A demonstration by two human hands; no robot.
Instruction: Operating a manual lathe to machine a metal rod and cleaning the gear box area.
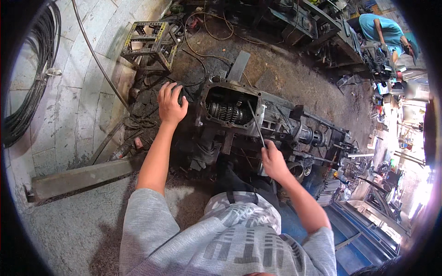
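An open gearbox housing (206,99) lies in front of me, its flat rim dotted with bolt holes. Inside it, dark oily gears (226,112) sit on a shaft. My right hand (274,162) grips a long thin metal rod (258,123), whose far end reaches over the rim into the housing; the tip's shape is too small to tell. Left of the housing, my left hand (172,105) is curled round a dark rounded piece (181,95), mostly covered by the fingers, so its kind is unclear.
A metal frame stand (159,43) stands by the wall, where a coil of black cable (39,78) hangs. A long beam (87,178) lies at left. Shafts and linkages (308,135) extend right from the housing. A co-worker (381,30) bends over a far-right bench.
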